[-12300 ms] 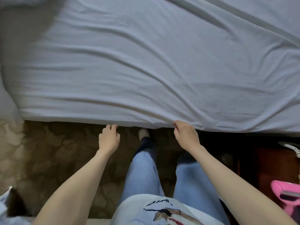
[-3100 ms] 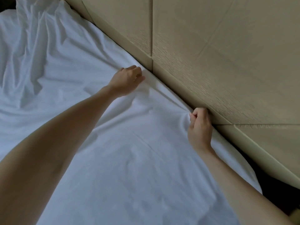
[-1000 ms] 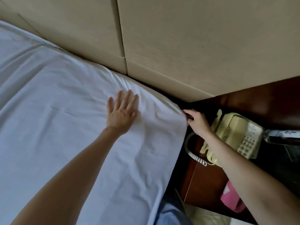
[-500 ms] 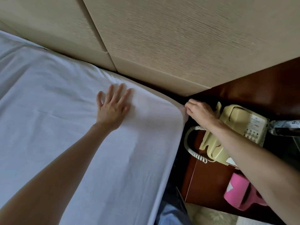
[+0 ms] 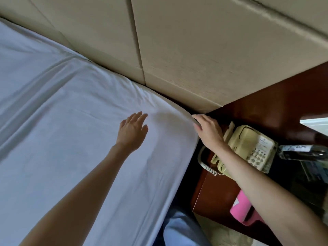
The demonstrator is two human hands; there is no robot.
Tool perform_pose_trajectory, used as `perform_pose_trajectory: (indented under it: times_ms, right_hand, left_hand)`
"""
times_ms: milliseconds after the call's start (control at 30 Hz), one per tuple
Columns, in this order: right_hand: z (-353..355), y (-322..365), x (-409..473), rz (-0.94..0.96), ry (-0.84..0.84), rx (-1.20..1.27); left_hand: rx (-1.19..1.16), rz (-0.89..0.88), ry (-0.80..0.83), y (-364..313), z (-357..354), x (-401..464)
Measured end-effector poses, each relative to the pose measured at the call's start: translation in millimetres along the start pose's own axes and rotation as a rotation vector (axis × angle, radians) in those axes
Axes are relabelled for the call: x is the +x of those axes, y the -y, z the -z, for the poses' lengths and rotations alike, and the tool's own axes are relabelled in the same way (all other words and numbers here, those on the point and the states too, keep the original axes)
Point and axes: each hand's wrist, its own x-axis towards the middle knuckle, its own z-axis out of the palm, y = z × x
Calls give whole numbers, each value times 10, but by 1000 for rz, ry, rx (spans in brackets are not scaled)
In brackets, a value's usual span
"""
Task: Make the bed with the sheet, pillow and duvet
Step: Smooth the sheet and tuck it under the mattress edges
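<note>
The left hand (image 5: 132, 133) lies palm down on the white sheet (image 5: 71, 139) near the bed's corner, its fingers stretched out and close together, gripping nothing; it looks to rest flat on the cloth, though the fingertips are a little blurred. The right hand (image 5: 207, 129) is at the very corner of the mattress, fingers curled over the rounded edge where the sheet turns down the side, so it presses against or pinches the fabric there; whether cloth is actually caught between the fingers I cannot tell, since the fingertips are hidden behind the edge. The sheet covers the whole visible bed surface, drawn fairly smooth around the left hand, with long shallow creases running off toward the far left and small gathers along the edge that meets the beige padded headboard (image 5: 177, 50). The headboard's panels rise directly behind the mattress, touching or nearly touching the sheeted edge. Just beside the right hand, under the wrist and forearm, a cream corded telephone (image 5: 252, 148) sits on a dark reddish-brown bedside table (image 5: 216, 196), its coiled cord (image 5: 206, 166) hanging near the mattress side. A pink object (image 5: 239, 208) lies lower on the table, partly hidden by the right forearm. Blue denim of the person's leg (image 5: 181, 229) shows between bed and table.
</note>
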Motion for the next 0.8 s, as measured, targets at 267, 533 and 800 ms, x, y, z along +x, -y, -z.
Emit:
perform_pose_trajectory:
  times_ms: [267,533,800]
  right_hand:
    - [612,1295,-348,289,38,-8]
    - [676,2644,-1381,574,133,18]
    - [446,3486,-2682,802,248,-35]
  left_hand:
    - [-145,275,-206,76,585,-1753]
    - [-215,505,-376,421,474,-3668]
    - [-327,758,-538,513,-165,-5449]
